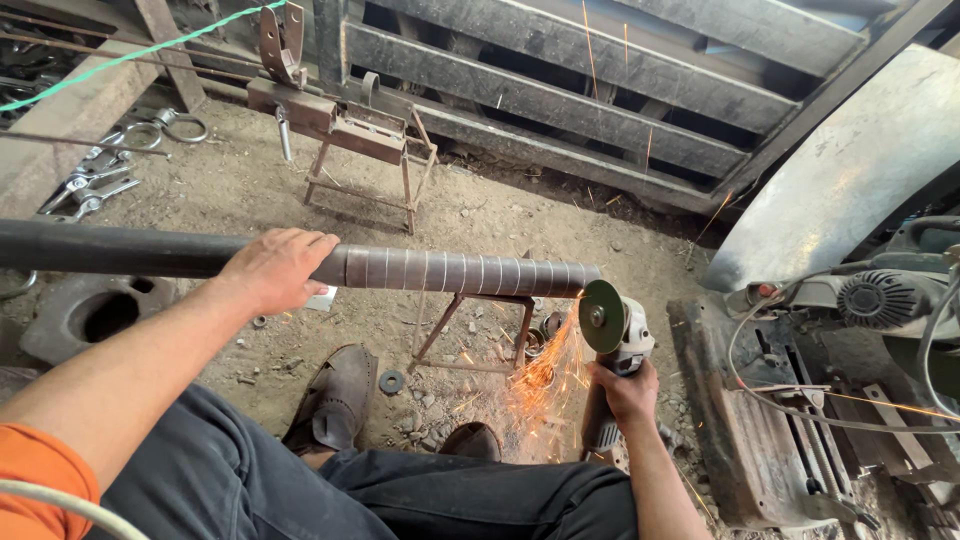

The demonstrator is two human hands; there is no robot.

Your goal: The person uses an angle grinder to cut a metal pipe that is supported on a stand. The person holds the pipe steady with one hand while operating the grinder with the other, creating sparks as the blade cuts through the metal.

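Note:
A long dark metal pipe lies across the view on a small metal stand, its right part marked with pale rings. My left hand rests on top of the pipe and grips it. My right hand holds an angle grinder by its body. The grinder's disc touches the pipe's right end, and orange sparks spray down to the dirt floor. My feet in brown shoes sit below the pipe.
A second rusty stand with a bracket stands farther back. Wrenches and rings lie at the left. Dark metal slats form the back wall. A machine with cables and a curved metal sheet fill the right.

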